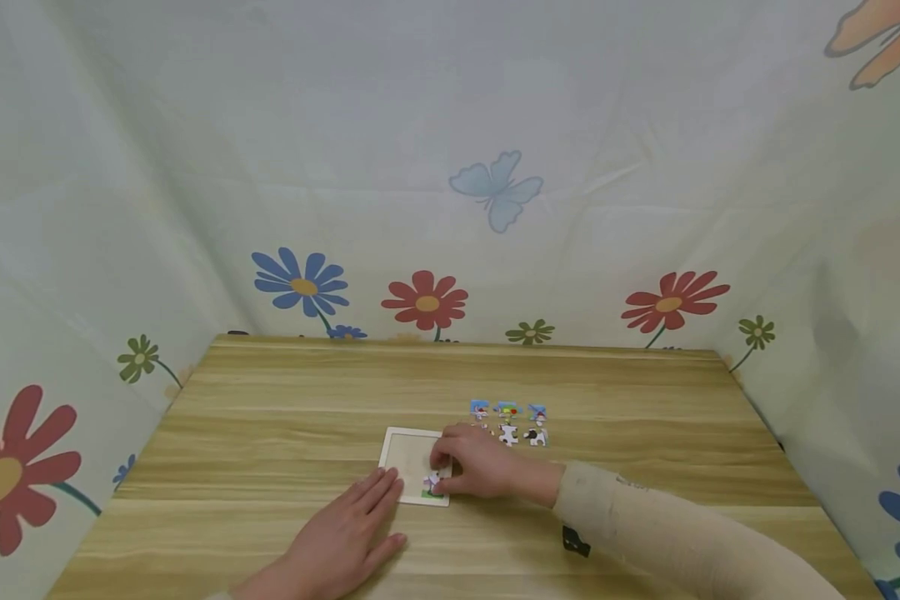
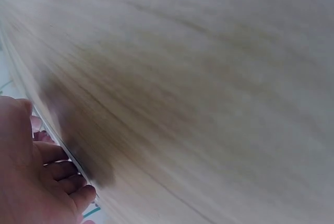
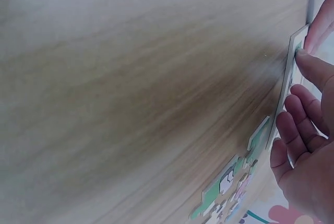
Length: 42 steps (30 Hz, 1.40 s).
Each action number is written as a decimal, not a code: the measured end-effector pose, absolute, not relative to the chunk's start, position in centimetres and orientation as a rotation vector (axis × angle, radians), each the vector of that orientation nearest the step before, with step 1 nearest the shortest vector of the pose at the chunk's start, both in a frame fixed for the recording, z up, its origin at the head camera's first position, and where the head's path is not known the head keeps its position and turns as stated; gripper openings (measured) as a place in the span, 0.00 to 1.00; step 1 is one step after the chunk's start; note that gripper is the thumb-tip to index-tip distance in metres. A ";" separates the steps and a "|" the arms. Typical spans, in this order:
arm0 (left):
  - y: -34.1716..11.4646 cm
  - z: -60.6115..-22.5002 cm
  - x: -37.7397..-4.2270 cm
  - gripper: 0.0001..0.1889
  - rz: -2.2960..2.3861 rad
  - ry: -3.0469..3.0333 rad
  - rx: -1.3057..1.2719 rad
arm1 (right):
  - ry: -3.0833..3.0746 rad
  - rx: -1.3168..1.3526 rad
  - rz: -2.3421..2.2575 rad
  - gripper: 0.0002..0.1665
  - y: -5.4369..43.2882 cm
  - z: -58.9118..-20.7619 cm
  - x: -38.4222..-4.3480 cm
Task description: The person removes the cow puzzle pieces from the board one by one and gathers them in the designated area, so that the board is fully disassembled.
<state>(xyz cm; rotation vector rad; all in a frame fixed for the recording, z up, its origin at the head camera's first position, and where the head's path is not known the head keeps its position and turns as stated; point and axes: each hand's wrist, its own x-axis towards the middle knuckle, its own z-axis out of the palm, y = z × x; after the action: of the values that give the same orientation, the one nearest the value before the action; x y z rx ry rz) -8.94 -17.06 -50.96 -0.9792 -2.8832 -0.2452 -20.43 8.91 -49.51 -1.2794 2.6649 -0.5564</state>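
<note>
A shallow square puzzle tray [image 1: 408, 450] with a pale rim lies on the table, a puzzle piece [image 1: 431, 493] with green and white in its lower right corner. My right hand [image 1: 483, 462] reaches over the tray's right side and holds that piece between thumb and bent fingers; the hand hides part of it. In the right wrist view the thumb [image 3: 312, 67] meets the tray's corner while the other fingers curve loosely. My left hand [image 1: 345, 529] rests with its fingertips on the tray's lower left rim, fingers nearly straight. The left wrist view shows its fingers [image 2: 65, 174] along the edge.
Several loose puzzle pieces [image 1: 508, 410] lie in rows just right of and beyond the tray, some partly behind my right hand. A small black object [image 1: 576, 542] shows beneath the right sleeve. A flower-printed cloth [image 1: 600, 250] surrounds the wooden table [image 1: 285, 400].
</note>
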 end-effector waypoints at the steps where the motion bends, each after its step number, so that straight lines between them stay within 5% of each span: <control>1: -17.0 -50.9 -8.9 0.37 -0.242 -2.884 -0.980 | 2.667 -1.271 -0.556 0.15 8.9 -49.5 -20.4; 18: -16.7 -51.3 -9.0 0.37 -0.211 -2.870 -0.989 | 2.637 -1.155 -0.673 0.15 9.0 -49.8 -20.1; 42: -16.8 -51.7 -9.0 0.37 -0.124 -2.788 -1.019 | 2.440 -0.947 -1.223 0.03 11.4 -48.1 -21.3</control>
<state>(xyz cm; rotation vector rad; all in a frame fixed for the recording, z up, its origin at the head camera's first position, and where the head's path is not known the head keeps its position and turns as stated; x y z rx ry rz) -8.97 -16.84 -51.73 -1.0187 -2.7884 -0.1241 -21.27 11.42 -48.10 -0.9475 2.4400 -1.2233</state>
